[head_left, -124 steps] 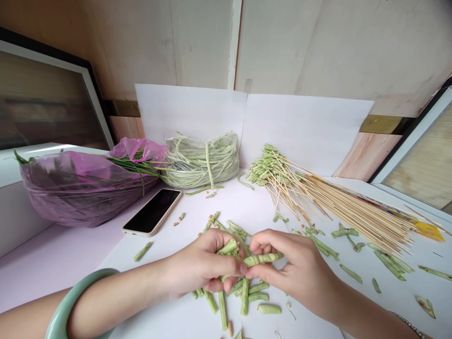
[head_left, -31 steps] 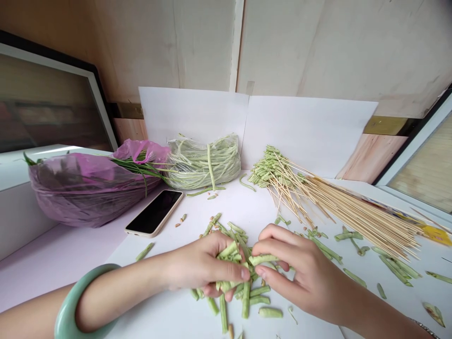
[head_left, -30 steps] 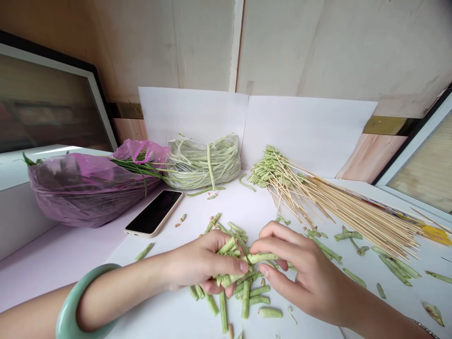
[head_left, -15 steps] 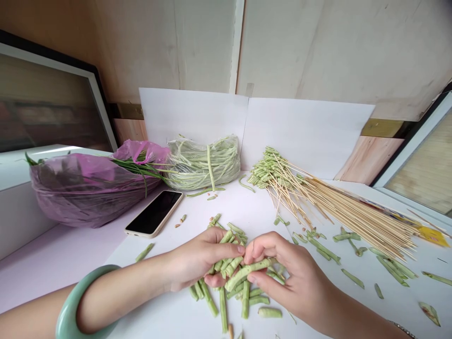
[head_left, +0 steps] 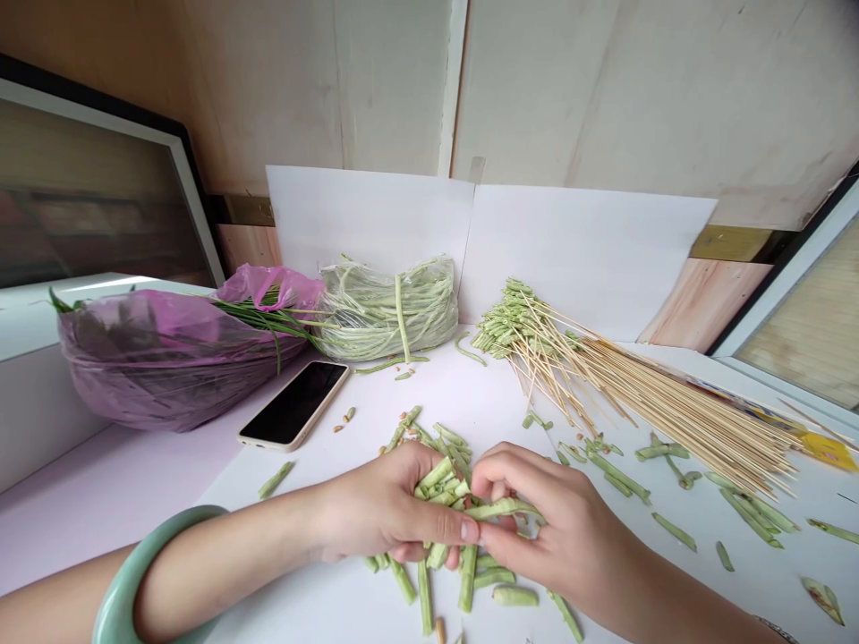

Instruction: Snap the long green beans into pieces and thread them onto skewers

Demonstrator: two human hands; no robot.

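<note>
Above the worktop, your left hand curls around a bundle of cut bean pieces, its thumb pressed across them. Just beside it, your right hand pinches one longer bean piece, which lies crosswise between the two thumbs and your bent fingers. The step looks like gathering pieces into one grasp. To do it well, turn that piece parallel with the others before easing it in, and lift the left thumb only slightly so nothing slips out. Level the ends with a fingertip; a light squeeze should do, since these pods look likely to bruise or split.

The pieces are pale green, tubular and faintly bumpy, with blunt ends. More loose pieces lie strewn beneath your hands. Farther back, a thin, crinkled clear bag wraps long, looping beans. Toward your right, slim, straight sticks fan out, smooth and wood-coloured, near a heap of short bean lengths.
</note>
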